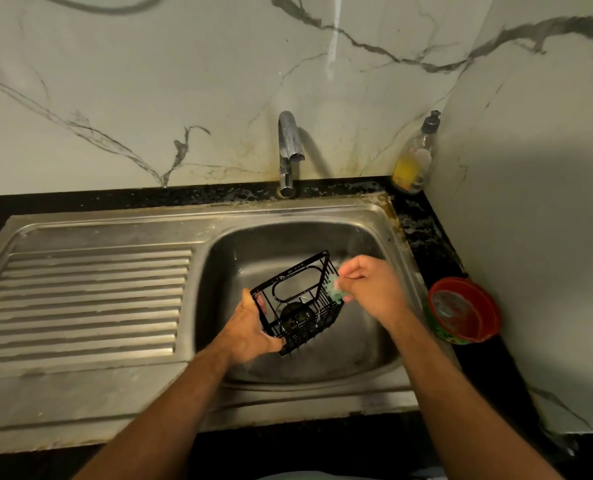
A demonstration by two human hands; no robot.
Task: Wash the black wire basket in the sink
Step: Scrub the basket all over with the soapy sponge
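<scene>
Gripping black wire basket [300, 303] by its near-left edge with my left hand [253, 327], tilted over sink [385, 355] bowl so side wire faces scrubber. My right hand [371, 289] pinches green scrub pad [334, 289] against basket's 3 o'clock side. Tap [288, 150] at 12, dry. Soap bottle [414, 157] at 1, red tub [464, 310] at 3, both within reach.

Two hands [253, 327] [371, 285], one basket [300, 303], one scrubber [334, 289], one tap [288, 150], one bottle [414, 157], one tub [464, 310].

Black wire basket [300, 303] held tilted over the sink [288, 372] basin, gripped at its lower left corner by the left hand [253, 329]. Green scrubber [334, 291] pinched in the right hand [371, 287], pressed against the basket's right side. Red tub [464, 308] on the dark worktop [426, 230], right of the sink.
</scene>
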